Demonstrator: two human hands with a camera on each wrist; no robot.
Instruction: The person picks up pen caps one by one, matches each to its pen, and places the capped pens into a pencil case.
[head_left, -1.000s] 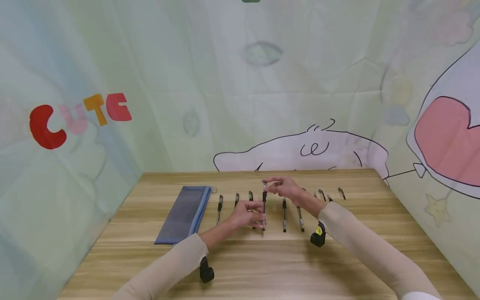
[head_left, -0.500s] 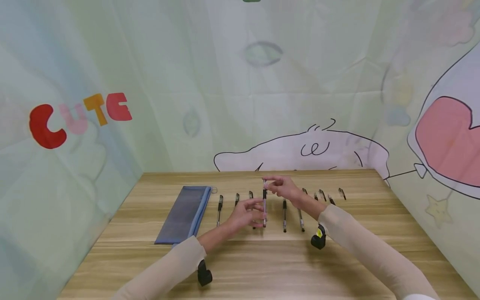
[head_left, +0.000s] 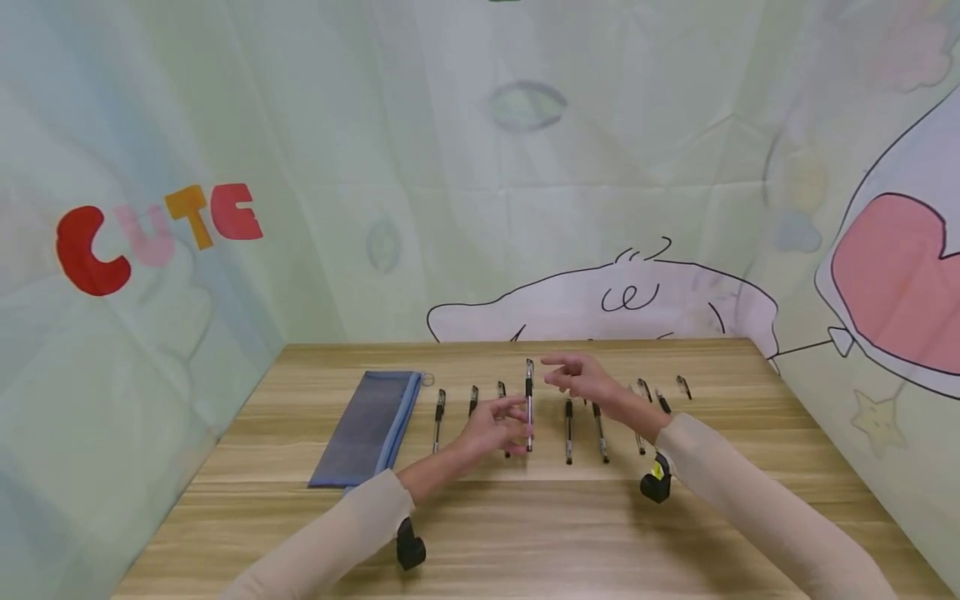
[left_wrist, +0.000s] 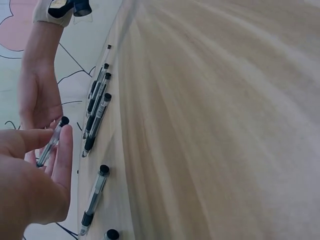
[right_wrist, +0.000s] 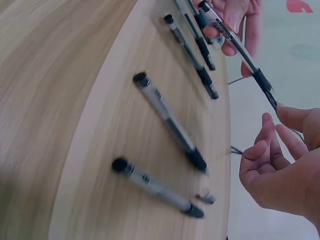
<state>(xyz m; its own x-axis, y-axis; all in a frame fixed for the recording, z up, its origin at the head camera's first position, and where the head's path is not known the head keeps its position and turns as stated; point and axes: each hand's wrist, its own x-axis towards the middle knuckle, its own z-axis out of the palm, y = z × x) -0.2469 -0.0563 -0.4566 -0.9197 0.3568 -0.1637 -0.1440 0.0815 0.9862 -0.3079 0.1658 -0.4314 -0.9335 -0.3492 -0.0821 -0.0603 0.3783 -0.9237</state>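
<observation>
Upright in front of me in the head view stands a clear-barrelled pen (head_left: 529, 387) with a black grip. My left hand (head_left: 491, 427) pinches its lower part between thumb and fingers, above the table. To the right of the pen's top is my right hand (head_left: 588, 382), a small gap away, with loosely bent fingers that hold nothing. The left wrist view shows the black end of the held pen (left_wrist: 52, 141) sticking up from between thumb and finger. In the right wrist view the pen's far end (right_wrist: 265, 85) points toward my right thumb.
Similar pens lie in a row on the wooden table, some left (head_left: 439, 408) and some right (head_left: 569, 429) of the hands. A small piece (right_wrist: 205, 196) lies by one pen. A blue mesh zip pouch (head_left: 363, 429) lies left. A printed curtain (head_left: 480, 208) stands behind.
My right hand has let go of the pen's top and moved a little right. The pen rose slightly at first and stays upright in my left hand.
</observation>
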